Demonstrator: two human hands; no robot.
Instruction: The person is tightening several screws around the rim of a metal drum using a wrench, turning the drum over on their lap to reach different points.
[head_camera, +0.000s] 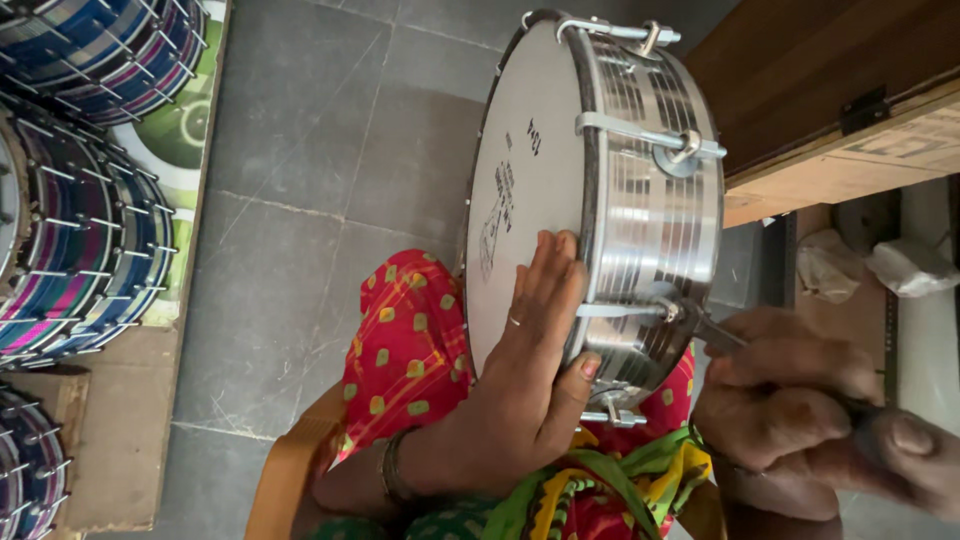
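Drum (600, 190) held upright on lap at ctr; left hand (520, 380) at 6 o'clock, right hand (790, 400) w/ tool (715, 332) at 4, stacked drums (80, 190) at 9.

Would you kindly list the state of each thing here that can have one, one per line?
Shiny metal drum with white skin: on edge on the lap, skin intact.
Left hand: flat on the skin, thumb on the rim.
Right hand: closed around a dark metal tuning tool.
Tuning tool: tip set on a side lug.
Striped coloured drums: stacked at left, untouched.
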